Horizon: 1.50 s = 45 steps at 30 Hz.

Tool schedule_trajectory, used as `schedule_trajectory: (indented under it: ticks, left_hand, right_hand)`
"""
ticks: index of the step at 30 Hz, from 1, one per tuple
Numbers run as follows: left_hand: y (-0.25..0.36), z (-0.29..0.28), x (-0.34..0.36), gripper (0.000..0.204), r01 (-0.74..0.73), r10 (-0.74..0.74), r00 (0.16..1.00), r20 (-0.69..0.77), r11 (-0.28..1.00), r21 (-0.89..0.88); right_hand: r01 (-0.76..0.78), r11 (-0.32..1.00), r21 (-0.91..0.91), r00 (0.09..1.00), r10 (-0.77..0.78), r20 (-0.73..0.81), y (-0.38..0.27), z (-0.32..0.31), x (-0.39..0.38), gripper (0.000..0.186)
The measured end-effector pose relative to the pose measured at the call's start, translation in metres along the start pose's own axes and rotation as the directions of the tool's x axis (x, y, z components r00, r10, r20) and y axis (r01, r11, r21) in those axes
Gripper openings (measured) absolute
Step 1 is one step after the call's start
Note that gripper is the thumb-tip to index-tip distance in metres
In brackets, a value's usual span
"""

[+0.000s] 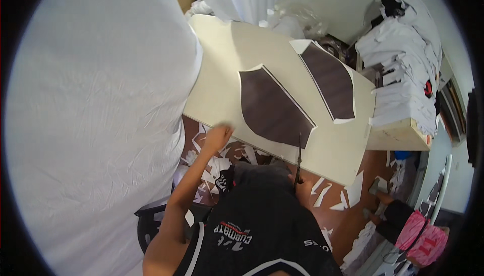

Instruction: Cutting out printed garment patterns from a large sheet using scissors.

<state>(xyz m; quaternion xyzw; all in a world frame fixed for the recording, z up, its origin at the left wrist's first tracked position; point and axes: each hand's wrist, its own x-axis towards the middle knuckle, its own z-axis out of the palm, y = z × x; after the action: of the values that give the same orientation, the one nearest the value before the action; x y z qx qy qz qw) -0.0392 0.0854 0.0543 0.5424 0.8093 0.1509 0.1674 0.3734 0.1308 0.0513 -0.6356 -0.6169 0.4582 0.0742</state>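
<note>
My right hand (302, 184) grips a pair of dark scissors (299, 159) near my lap. Their long blades point away from me and overlap the near edge of the tabletop, by the lower corner of a dark leaf-shaped pattern piece (272, 107). White material borders this piece. Farther right lies a second dark piece (330, 82), also on white material. Both rest on the cream tabletop (217, 89). Over the table's near left edge is my left hand (219, 136), apart from the pieces. Motion smears its curled fingers, and nothing in them can be made out.
White offcuts (322, 195) litter the brown floor around me. A tall white cloth (101, 99) hangs at left. White garments (398, 49) are heaped on a wooden box (403, 137) at right. A person in pink (421, 238) is at lower right, near a white rail (443, 185).
</note>
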Motion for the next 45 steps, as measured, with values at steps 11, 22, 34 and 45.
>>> schedule_trajectory:
  ticks: [11, 22, 34, 45]
  left_hand:
    - [0.028, 0.014, 0.256, 0.037, -0.485, 0.472, 0.872, 0.127, 0.867, 0.110]
    - [-0.018, -0.018, 0.117, 0.035, 0.356, -0.393, 0.919, -0.021, 0.807, 0.472]
    - [0.092, 0.019, 0.075, 0.020, -0.216, 0.218, 0.967, -0.131, 0.976, 0.025]
    - [0.350, 0.177, 0.159, 0.058, -0.744, 0.751, 0.657, 0.066, 0.660, -0.108]
  right_hand:
    - [-0.157, 0.986, -0.064, 0.978, 0.146, -0.149, -0.051, -0.074, 0.003, 0.042]
    - [-0.021, 0.987, 0.160, 0.990, 0.042, -0.134, -0.053, -0.072, 0.069, 0.046]
    - [-0.102, 0.922, 0.374, 0.921, 0.230, -0.315, -0.015, -0.068, 0.080, 0.036]
    - [-0.089, 0.800, 0.593, 0.869, 0.353, -0.347, 0.020, -0.090, 0.056, 0.033]
